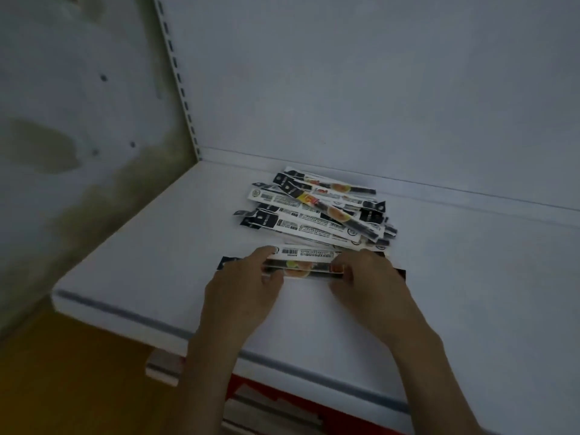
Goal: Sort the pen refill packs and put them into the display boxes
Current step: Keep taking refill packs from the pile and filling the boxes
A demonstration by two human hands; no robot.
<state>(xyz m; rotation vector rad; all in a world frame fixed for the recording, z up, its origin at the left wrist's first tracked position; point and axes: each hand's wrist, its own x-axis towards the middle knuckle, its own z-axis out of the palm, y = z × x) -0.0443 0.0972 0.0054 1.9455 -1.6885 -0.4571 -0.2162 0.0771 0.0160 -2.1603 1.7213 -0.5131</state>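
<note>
While I hold a small stack of pen refill packs (pixel 306 266) crosswise near the middle of the white shelf (pixel 150 265), my left hand (pixel 241 287) curls round its left end and my right hand (pixel 372 282) grips its right end, both forearms reaching in over the shelf's front edge. Just behind the stack lies a loose pile of packs (pixel 314 211), fanned at angles, near the back panel (pixel 376 89). Bare shelf lies open on either side of my hands. A slotted upright (pixel 179 83) stands at the back left corner. My fingers cover the stack's ends, the print is too blurred to read, and I cannot tell whether the stack touches the shelf.
</note>
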